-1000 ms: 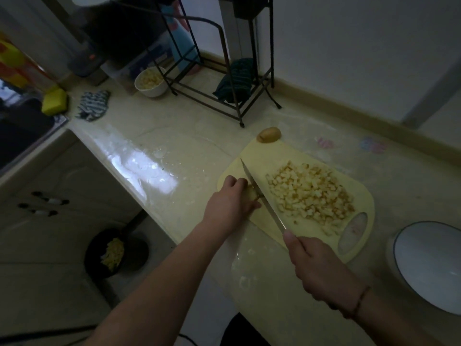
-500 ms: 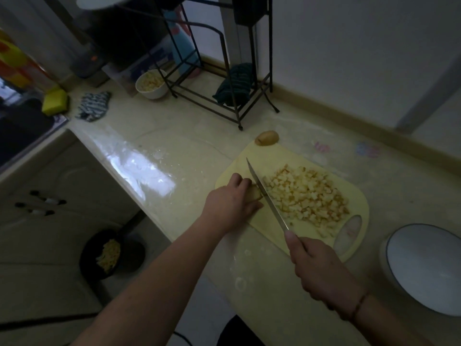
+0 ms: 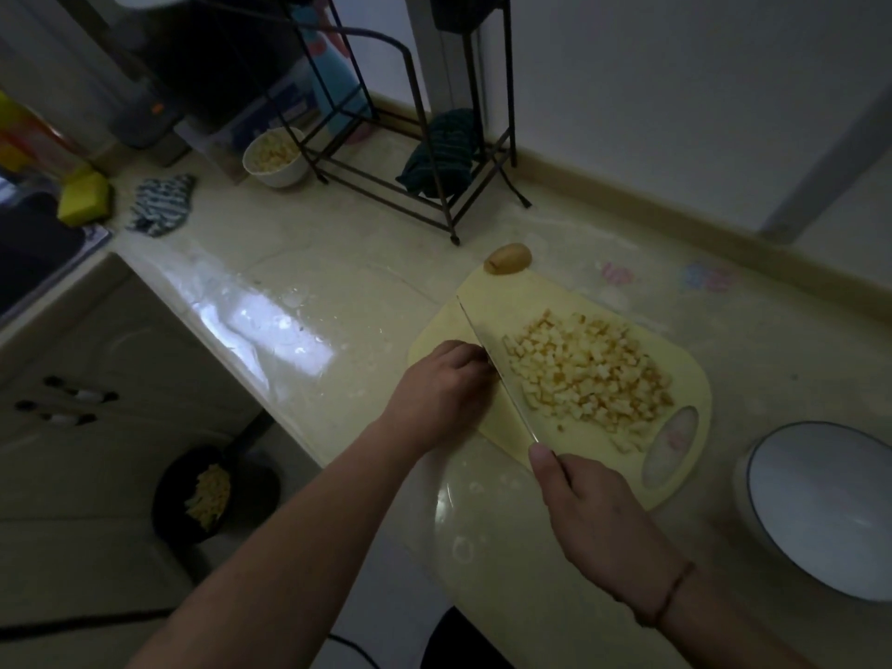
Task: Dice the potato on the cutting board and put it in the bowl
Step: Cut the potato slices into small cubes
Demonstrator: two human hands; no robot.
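The right hand (image 3: pixel 596 519) is clenched round the handle of the knife (image 3: pixel 497 374), forefinger laid along the spine; the blade runs diagonally across the cutting board (image 3: pixel 540 292), tip toward its far edge. The left hand (image 3: pixel 441 391), at the board's near-left corner, has its fingers curled down just beside the blade. It appears to be pinning the last uncut piece of potato, but that piece is hidden beneath the knuckles, so what the hand holds cannot be confirmed. Judgement: the step in hand is the final dicing. To do it well, the left fingertips should stay tucked behind the knuckles, the flat of the blade riding against them, with short vertical strokes and the remnant fed forward in even steps; the shrinking piece leaves little margin for the fingers. The diced potato (image 3: pixel 586 374) lies heaped on the board on the far side of the blade from the left hand, well apart from the right hand's grip. A small whole potato (image 3: pixel 507 258) sits at the board's far corner, touching its edge. The bowl (image 3: pixel 820 504), white with a dark rim, stands on the table (image 3: pixel 313 282) near the board's right end, holding nothing that shows.
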